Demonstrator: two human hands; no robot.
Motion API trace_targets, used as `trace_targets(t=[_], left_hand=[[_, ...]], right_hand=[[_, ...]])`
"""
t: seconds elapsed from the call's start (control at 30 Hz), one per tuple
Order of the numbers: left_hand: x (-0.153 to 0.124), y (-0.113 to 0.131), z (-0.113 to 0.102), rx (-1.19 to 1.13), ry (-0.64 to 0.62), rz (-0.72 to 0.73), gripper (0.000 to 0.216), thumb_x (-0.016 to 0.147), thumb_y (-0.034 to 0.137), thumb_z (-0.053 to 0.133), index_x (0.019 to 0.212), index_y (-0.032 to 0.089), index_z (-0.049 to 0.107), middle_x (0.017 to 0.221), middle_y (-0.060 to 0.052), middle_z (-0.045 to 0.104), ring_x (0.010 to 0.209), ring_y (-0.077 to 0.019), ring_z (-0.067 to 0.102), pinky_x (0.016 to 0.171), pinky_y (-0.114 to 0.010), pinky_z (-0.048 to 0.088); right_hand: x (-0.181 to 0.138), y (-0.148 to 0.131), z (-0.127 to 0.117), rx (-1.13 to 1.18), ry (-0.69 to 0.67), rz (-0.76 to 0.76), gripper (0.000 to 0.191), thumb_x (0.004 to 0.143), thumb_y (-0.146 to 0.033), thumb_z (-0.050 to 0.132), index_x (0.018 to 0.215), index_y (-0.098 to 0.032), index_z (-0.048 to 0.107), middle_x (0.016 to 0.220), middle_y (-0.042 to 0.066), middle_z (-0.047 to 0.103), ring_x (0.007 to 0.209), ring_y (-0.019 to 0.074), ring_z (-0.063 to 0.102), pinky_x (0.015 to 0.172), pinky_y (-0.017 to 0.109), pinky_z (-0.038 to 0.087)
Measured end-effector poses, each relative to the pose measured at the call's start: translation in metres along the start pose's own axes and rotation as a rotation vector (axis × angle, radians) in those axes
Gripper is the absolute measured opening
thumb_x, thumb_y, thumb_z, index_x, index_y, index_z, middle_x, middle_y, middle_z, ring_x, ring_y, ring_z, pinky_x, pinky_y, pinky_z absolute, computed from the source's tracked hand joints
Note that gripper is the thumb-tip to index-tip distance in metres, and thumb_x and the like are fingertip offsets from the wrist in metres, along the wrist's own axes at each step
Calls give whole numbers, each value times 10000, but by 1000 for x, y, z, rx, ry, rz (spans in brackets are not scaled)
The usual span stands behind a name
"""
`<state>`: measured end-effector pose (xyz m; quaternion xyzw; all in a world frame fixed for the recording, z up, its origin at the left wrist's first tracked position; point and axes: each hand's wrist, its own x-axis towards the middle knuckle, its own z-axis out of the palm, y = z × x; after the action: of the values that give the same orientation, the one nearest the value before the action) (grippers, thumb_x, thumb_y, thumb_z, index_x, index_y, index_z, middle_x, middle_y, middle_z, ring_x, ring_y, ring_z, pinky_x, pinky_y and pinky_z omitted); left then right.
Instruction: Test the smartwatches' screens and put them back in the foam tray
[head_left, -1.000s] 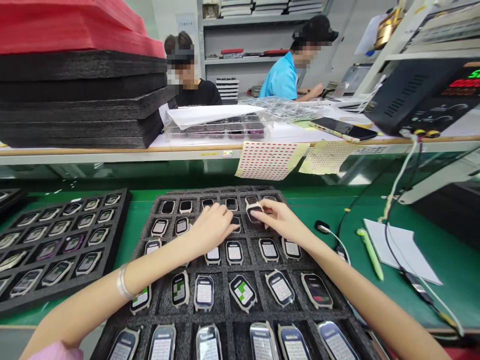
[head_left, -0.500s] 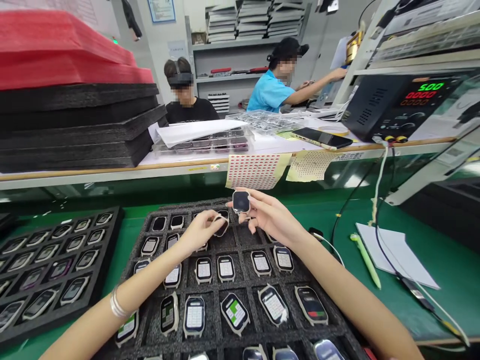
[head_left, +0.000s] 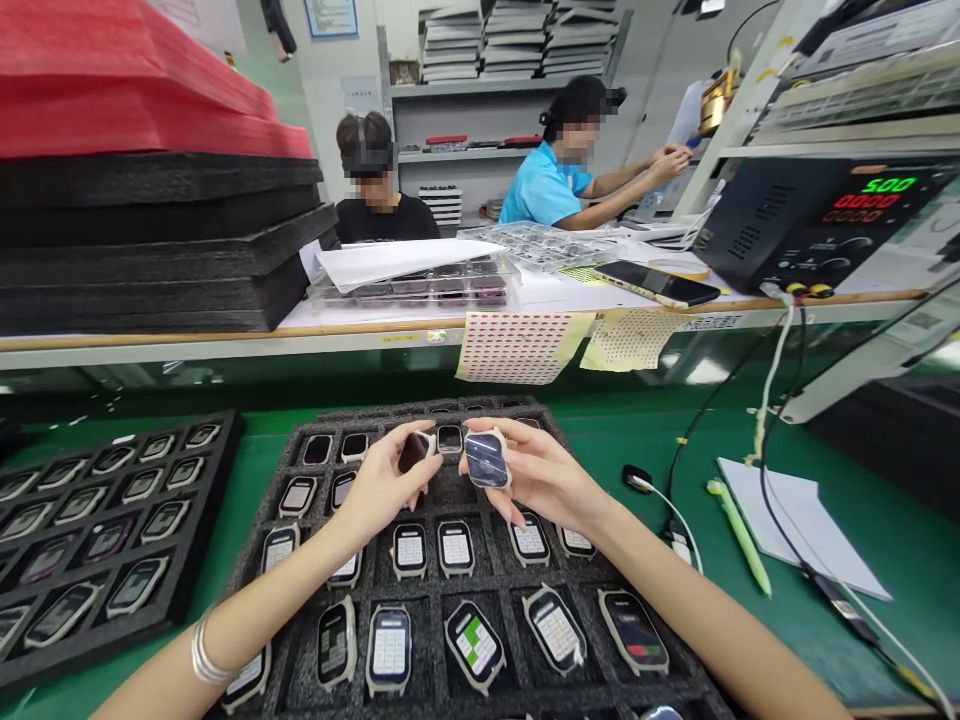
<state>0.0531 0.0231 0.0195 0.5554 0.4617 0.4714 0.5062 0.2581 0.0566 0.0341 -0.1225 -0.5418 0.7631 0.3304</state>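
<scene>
My left hand (head_left: 388,484) holds a dark-faced smartwatch body (head_left: 415,452) between thumb and fingers, just above the black foam tray (head_left: 679,655). A second watch body (head_left: 486,459), its screen tilted toward me, sits in my right hand (head_left: 534,474). Both hands hover close together over the tray's far rows. The tray holds several watch bodies in pockets, many with lit screens, such as one showing green blocks (head_left: 474,644). A silver bangle (head_left: 204,656) is on my left wrist.
Another foam tray of watches (head_left: 203,533) lies to the left on the green mat. A green pen (head_left: 739,533), white paper (head_left: 802,522) and cables lie to the right. Stacked foam sheets (head_left: 150,250), a power supply (head_left: 825,215) and two seated people are beyond the shelf.
Both hands lifted a watch each out of the tray's far rows and brought them up and toward me. The right-hand watch has dropped a little and tilted since half a second ago.
</scene>
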Motion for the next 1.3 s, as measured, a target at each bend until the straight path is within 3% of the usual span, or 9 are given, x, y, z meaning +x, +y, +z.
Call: trace_targets(t=[0.3, 0.53, 0.73, 0.9, 1.07, 1.3], left_hand=[[-7, -4, 0, 203, 79, 98, 461, 776, 294, 615, 1210, 221, 477, 849, -4, 527, 563, -101, 456, 481, -206, 387], [-6, -10, 2, 250, 63, 135, 418, 796, 232, 567, 1197, 216, 452, 930, -20, 537, 685, -133, 489, 562, -217, 406], [-7, -6, 0, 277, -10, 171, 354, 797, 163, 516, 1146, 200, 468, 948, -22, 565, 836, -165, 531, 752, -259, 421], [-9, -4, -1, 290, -21, 136, 384, 822, 220, 509, 1199, 206, 435, 973, -26, 571, 794, -161, 539, 695, -255, 429], [-10, -1, -2, 402, -48, 195, 348, 791, 176, 513, 1137, 191, 483, 1064, -44, 592, 955, -191, 551, 843, -289, 407], [-10, 1, -2, 418, -37, 205, 357, 792, 175, 511, 1147, 189, 477, 1069, -49, 598, 962, -196, 557, 847, -294, 412]], right_hand=[[1, 6, -3, 16, 15, 37, 412, 858, -302, 637, 1239, -211, 509, 1001, 115, 648, 532, 119, 591, 396, 196, 467], [3, 7, -2, -22, 60, 13, 435, 857, -278, 640, 1264, -209, 503, 1056, 136, 643, 534, 113, 583, 417, 198, 463], [3, 8, -2, -73, 99, 37, 355, 850, -278, 650, 1182, -187, 564, 962, 108, 663, 522, 122, 602, 445, 224, 505], [2, 9, -3, -71, 57, 30, 366, 858, -260, 642, 1203, -178, 546, 952, 107, 659, 547, 141, 631, 453, 234, 523], [2, 10, -3, -88, 59, 16, 351, 861, -247, 641, 1192, -162, 560, 975, 114, 648, 539, 131, 629, 459, 236, 534], [2, 10, -1, -112, 63, 30, 386, 863, -236, 639, 1234, -181, 546, 959, 95, 641, 537, 133, 635, 463, 241, 541]])
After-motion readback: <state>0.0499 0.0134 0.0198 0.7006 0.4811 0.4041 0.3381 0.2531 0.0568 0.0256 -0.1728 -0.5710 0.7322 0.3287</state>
